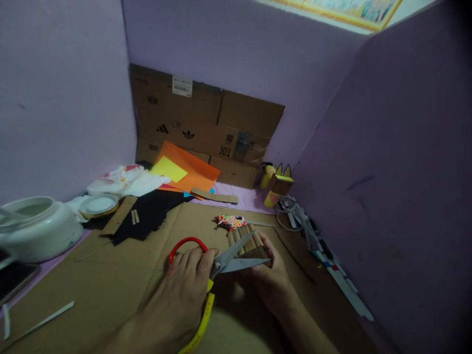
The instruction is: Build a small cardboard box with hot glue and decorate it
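My left hand (180, 287) is closed around the handles of large scissors (241, 266), one loop red and the other yellow. Their metal blades stand apart and point right, in front of a small brown cardboard piece (254, 243) with a row of rounded ridges like rolled tubes. My right hand (273, 278) grips that piece from its right side, fingers behind it and thumb below. Whether the blades touch the cardboard, I cannot tell. Just beyond it lies a colourfully patterned glue gun (230, 222), its lower part hidden by the cardboard.
A flat cardboard sheet (121, 275) covers the work surface. At left stand a white pot (40, 233) and a lid (99, 204). Coloured paper (191, 169) and black sheets (147, 216) lie behind. A cardboard animal figure (280, 184) and coiled cable (289, 216) sit by the right wall.
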Action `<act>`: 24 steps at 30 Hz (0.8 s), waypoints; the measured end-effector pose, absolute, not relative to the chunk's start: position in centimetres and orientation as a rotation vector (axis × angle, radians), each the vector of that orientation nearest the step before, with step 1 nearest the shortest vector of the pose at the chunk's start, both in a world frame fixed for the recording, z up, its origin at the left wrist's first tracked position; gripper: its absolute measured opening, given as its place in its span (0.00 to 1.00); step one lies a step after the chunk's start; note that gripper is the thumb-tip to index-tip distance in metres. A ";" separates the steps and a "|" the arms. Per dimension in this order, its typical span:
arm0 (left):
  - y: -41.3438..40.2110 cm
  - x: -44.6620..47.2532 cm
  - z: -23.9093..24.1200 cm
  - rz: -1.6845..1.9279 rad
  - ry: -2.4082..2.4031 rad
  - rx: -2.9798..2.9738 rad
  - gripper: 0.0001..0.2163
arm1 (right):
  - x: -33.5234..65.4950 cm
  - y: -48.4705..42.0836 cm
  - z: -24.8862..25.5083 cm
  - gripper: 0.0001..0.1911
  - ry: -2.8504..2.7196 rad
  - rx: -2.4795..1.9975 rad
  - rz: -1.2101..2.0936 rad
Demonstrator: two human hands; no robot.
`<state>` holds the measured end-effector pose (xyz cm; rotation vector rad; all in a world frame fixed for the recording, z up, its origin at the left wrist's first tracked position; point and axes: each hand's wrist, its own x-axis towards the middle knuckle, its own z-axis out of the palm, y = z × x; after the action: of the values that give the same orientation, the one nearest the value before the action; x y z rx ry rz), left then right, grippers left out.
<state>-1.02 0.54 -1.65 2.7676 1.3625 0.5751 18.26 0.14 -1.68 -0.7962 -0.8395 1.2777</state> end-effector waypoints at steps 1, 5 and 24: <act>0.5 -0.9 -1.6 0.573 1.369 2.770 0.25 | 18.3 0.1 -1.7 0.37 -0.840 -0.798 1.273; 0.5 -0.8 -1.6 0.554 1.391 2.778 0.24 | 18.3 0.2 -1.7 0.37 -0.827 -0.801 1.260; 0.5 -1.0 -1.7 0.360 1.417 2.939 0.21 | 18.8 -0.1 -2.6 0.35 -0.881 -0.895 1.141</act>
<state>-0.96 0.47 -1.69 2.9392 1.4170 0.3604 18.75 -0.14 -2.56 -0.8948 -0.8814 1.1405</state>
